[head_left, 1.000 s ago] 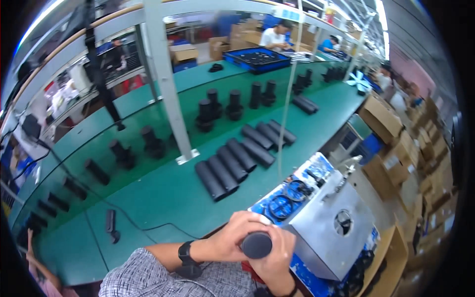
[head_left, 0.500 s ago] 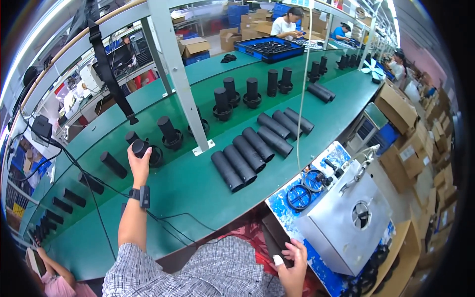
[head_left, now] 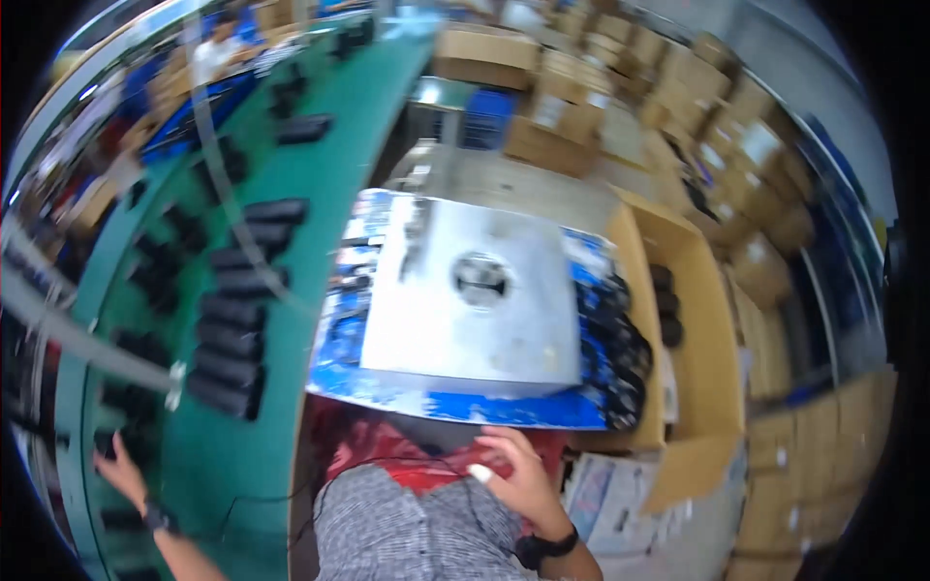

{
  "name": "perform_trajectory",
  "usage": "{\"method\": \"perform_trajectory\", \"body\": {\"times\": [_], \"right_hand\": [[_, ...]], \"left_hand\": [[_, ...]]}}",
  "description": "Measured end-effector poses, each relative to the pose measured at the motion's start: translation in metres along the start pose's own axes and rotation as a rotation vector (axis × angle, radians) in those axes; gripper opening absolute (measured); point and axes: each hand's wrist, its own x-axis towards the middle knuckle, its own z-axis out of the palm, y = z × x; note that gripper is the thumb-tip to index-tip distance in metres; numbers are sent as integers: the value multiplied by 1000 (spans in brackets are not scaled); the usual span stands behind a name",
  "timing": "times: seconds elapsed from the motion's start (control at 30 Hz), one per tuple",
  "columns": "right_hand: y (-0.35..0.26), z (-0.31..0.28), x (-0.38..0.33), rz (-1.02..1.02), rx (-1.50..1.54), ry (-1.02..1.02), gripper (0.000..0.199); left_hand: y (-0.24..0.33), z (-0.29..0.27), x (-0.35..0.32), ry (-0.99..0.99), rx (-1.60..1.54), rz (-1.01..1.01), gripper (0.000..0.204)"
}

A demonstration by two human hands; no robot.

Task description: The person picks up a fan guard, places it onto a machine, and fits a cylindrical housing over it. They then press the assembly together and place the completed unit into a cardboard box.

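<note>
My left hand (head_left: 123,474) is at the far left over the green bench. Its thumb and fingers are around the top of a black tube (head_left: 105,444), blurred by motion. My right hand (head_left: 520,476) hovers in front of my body, open, fingers loosely curled and apart, with a white covering on one digit. It holds nothing and is nearest the front edge of the blue-and-white worn board (head_left: 465,408). On that board stands a silver metal box (head_left: 426,320) with a round opening in its top. A row of black tubes (head_left: 231,324) lies on the bench.
Black ring-shaped parts (head_left: 620,349) are piled right of the metal box. An open cardboard box (head_left: 702,334) stands beyond them. A grey post (head_left: 97,349) rises from the green bench (head_left: 276,387). Stacked cartons (head_left: 557,121) fill the back. A blurred person (head_left: 218,53) sits far left.
My view has swung to the right, so the metal box is now central and the bench lies at left. My left hand stays at the black tube; my right hand remains empty near the board.
</note>
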Motion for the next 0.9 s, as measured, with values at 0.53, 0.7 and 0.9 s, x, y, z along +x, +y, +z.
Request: {"method": "perform_trajectory", "body": {"times": [0.53, 0.7, 0.9], "right_hand": [[92, -186, 112, -63, -180, 653, 29], [108, -185, 189, 8, -619, 806, 45], [103, -211, 198, 85, -530, 767, 55]], "left_hand": [[-76, 77, 14, -17, -34, 149, 64], [-94, 81, 12, 133, 50, 53, 65], [-111, 75, 11, 142, 77, 121, 58]]}}
